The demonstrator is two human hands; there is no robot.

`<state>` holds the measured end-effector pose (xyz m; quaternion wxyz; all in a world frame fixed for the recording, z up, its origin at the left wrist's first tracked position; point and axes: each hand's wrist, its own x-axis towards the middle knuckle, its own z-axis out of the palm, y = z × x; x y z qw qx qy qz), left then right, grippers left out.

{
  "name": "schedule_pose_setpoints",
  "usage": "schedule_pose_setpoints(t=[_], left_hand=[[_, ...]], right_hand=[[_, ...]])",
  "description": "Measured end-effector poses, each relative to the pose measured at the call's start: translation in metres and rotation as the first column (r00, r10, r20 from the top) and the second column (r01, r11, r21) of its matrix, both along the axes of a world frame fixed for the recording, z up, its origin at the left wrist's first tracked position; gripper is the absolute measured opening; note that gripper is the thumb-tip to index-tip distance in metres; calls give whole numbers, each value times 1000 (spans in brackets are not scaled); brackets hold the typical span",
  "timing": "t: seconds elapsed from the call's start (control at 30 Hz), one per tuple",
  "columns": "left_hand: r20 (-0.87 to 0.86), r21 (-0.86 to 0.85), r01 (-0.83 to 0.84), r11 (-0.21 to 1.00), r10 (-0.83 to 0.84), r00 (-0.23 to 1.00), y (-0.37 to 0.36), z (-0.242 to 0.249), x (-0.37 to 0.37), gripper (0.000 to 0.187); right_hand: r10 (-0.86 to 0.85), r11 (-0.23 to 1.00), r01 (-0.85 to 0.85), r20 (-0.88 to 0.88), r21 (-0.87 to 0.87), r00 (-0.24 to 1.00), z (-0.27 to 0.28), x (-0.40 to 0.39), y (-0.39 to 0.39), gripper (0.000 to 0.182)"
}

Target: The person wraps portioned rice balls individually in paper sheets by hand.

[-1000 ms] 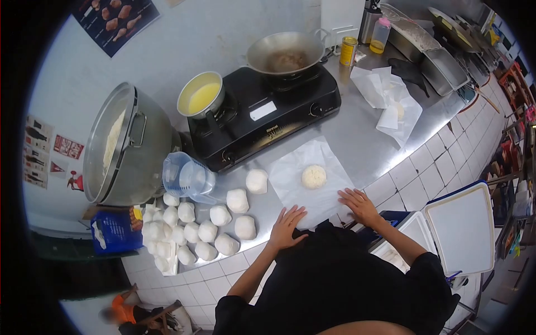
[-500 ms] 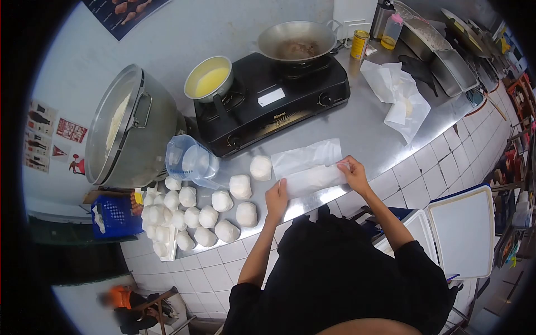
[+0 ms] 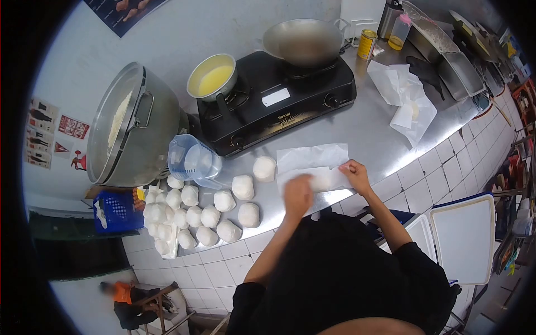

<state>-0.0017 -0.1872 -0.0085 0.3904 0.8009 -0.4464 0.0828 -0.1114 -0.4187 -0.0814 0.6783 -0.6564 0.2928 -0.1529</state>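
Note:
A sheet of white paper lies on the metal counter in front of me, its near part folded over. My left hand, smeared by motion, is over the left part of the fold; its fingers cannot be made out. My right hand pinches the paper's right edge. Just left of the sheet sits a white wrapped ball. Several more white balls are spread and heaped further left.
Behind the paper stands a black gas stove with a pan of yellow liquid and a wok. A large pot and a plastic jug stand left. Crumpled paper lies right. A person is at lower left.
My left hand has moved right, from the paper's left edge onto the folded part. My right hand stays at the right edge. The whole view has shifted slightly.

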Motion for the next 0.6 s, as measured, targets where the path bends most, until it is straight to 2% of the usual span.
schedule_pose_setpoints(t=[0.07,0.13,0.17,0.23,0.3,0.4,0.43,0.5,0.6], left_hand=[[143,180,264,948,-291,946,-11,-3,-17,43],[37,220,239,946,-253,967,-15,-5,-25,51],[-15,240,229,943,-232,973,-18,-6,-25,55],[-21,248,241,938,-243,970,-19,0,-22,56],[-32,248,251,936,-251,967,-19,4,-20,56],[-68,216,258,942,-249,966,-22,7,-12,51],[-95,195,253,948,-238,967,-23,8,-9,48],[-168,173,226,959,-198,966,-27,10,-1,41],[-290,154,162,975,-112,950,-32,12,7,32]], right_hand=[[38,995,-44,-66,-91,997,0,2,-3,11],[101,960,-135,-149,-243,984,19,2,-7,18],[54,872,-106,-122,-478,991,28,8,-9,24],[-14,540,-26,-39,-841,999,52,35,-8,35],[174,373,-35,33,-927,984,92,75,-9,48],[477,623,-328,13,-711,879,60,127,-21,47],[568,570,-497,-123,-655,814,57,141,-29,44],[716,417,-778,-358,-470,600,59,161,-39,39],[782,273,-876,-439,-397,443,77,161,-40,28]])
